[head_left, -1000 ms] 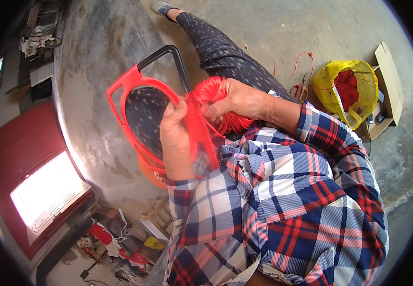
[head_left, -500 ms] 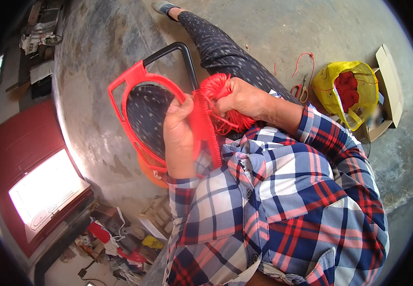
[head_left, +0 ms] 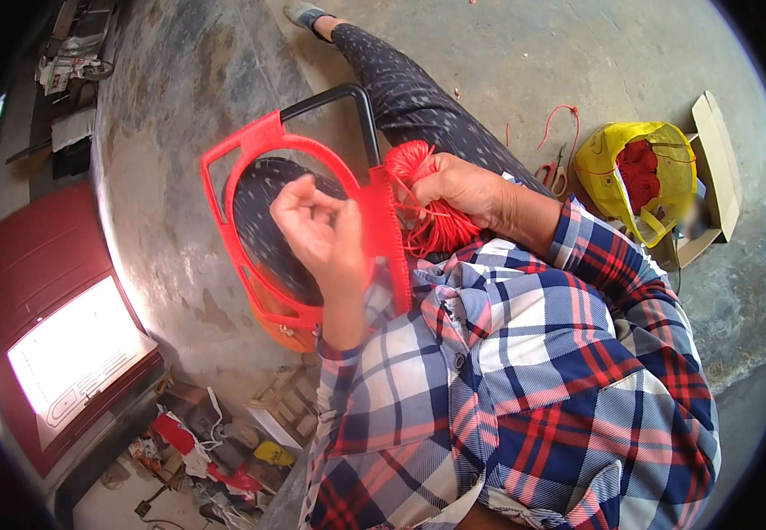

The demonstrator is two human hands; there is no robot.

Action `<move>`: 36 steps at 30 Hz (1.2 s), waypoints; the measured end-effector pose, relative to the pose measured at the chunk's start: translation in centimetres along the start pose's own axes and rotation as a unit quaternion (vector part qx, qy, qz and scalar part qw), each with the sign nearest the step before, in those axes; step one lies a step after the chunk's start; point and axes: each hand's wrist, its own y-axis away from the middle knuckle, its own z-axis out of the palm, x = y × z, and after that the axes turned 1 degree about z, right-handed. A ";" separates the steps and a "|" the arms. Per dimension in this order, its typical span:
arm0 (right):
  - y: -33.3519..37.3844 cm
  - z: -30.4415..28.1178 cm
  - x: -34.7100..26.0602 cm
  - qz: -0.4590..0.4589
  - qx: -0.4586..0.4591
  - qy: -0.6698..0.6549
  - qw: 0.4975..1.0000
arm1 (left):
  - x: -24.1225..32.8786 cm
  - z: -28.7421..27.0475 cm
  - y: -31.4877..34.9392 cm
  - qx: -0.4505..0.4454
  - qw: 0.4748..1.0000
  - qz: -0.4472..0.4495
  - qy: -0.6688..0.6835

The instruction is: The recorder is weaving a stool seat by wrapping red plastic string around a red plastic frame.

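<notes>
A red plastic frame (head_left: 264, 132) with a large round opening and a black bar handle (head_left: 334, 95) leans across my lap. Its right-hand edge (head_left: 390, 234) looks ridged, as if bound with red cord. My right hand (head_left: 458, 190) grips a thick bundle of red cord (head_left: 436, 231) against that edge. In front of the round opening, my left hand (head_left: 319, 231) is raised with bent fingers loosely apart. It is slightly blurred, and I see nothing held in it.
On the floor to the right, scissors (head_left: 560, 177) lie near a loose red strand (head_left: 560, 110). A yellow bag (head_left: 599, 168) with red cord inside stands against an open cardboard box (head_left: 719, 168). Clutter (head_left: 215, 442) lies at lower left, below a dark red panel (head_left: 38, 230).
My left hand has let go of the frame's inner rim and turned its palm up, moving slightly left. The frame has shifted a little; my right hand still grips the cord bundle.
</notes>
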 end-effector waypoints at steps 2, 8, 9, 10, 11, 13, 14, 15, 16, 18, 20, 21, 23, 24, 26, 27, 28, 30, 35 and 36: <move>-0.1 -0.2 0.1 -0.001 0.002 -0.003 1.000 | 1.3 -0.2 -0.2 -0.133 0.943 0.154 -0.264; 0.0 -0.1 0.0 0.007 0.029 -0.013 0.999 | 1.4 1.3 0.4 -0.160 0.914 0.152 -0.342; 0.0 -0.1 0.0 0.011 0.032 -0.020 0.999 | 1.5 1.3 0.3 -0.168 0.909 0.157 -0.348; 0.0 0.0 -0.1 0.011 0.031 -0.020 0.999 | 1.5 1.3 0.4 -0.167 0.909 0.158 -0.348; 0.0 0.0 -0.1 0.004 0.033 -0.018 0.999 | 1.4 1.5 0.4 -0.161 0.914 0.152 -0.340; 0.2 0.3 -0.3 -0.003 0.037 -0.018 0.999 | 1.1 1.4 0.4 -0.156 0.919 0.146 -0.331; 0.5 0.6 -0.7 -0.003 0.036 0.000 0.999 | 0.8 1.2 0.4 -0.160 0.928 0.136 -0.309; 0.7 0.8 -0.9 -0.001 0.033 0.017 0.999 | 0.8 1.0 0.4 -0.163 0.935 0.125 -0.289; 0.5 0.6 -0.7 -0.001 0.032 0.016 0.999 | 0.6 0.8 0.3 -0.163 0.935 0.124 -0.290; 0.0 0.1 -0.2 -0.017 0.036 0.048 0.998 | 0.1 0.5 -0.2 -0.168 0.966 0.053 -0.190; -0.1 0.2 -0.1 -0.016 0.040 0.049 0.998 | -0.4 0.3 -0.3 -0.161 0.974 0.018 -0.157; -0.1 0.2 -0.1 -0.018 0.045 0.049 0.998 | -0.8 0.1 -0.4 -0.157 0.979 0.002 -0.129; -0.2 0.1 0.0 -0.019 0.054 0.052 0.997 | -1.5 0.0 -0.4 -0.155 0.983 -0.015 -0.101; -0.2 0.0 0.0 -0.019 0.061 0.055 0.996 | -1.7 0.1 -0.5 -0.145 0.987 -0.034 -0.065; -0.2 -0.2 -0.1 -0.022 0.064 0.057 0.996 | -1.8 0.3 -0.5 -0.137 0.989 -0.053 -0.030; -0.2 -0.1 -0.2 -0.025 0.063 0.064 0.996 | -1.5 0.2 -0.4 -0.141 0.988 -0.034 -0.057; -0.2 -0.1 -0.3 -0.024 0.061 0.066 0.996 | -1.3 0.2 -0.4 -0.145 0.986 -0.015 -0.084; 0.0 -0.3 -0.5 -0.002 0.048 0.053 0.997 | -1.6 0.1 -0.4 -0.135 0.989 -0.015 -0.052; 0.0 -0.1 -0.7 -0.004 0.043 0.058 0.997 | -1.6 0.0 -0.5 -0.003 0.971 -0.136 0.196; 0.0 0.0 -0.7 -0.001 0.046 0.059 0.997 | -1.8 -0.1 -0.6 -0.002 0.971 -0.135 0.197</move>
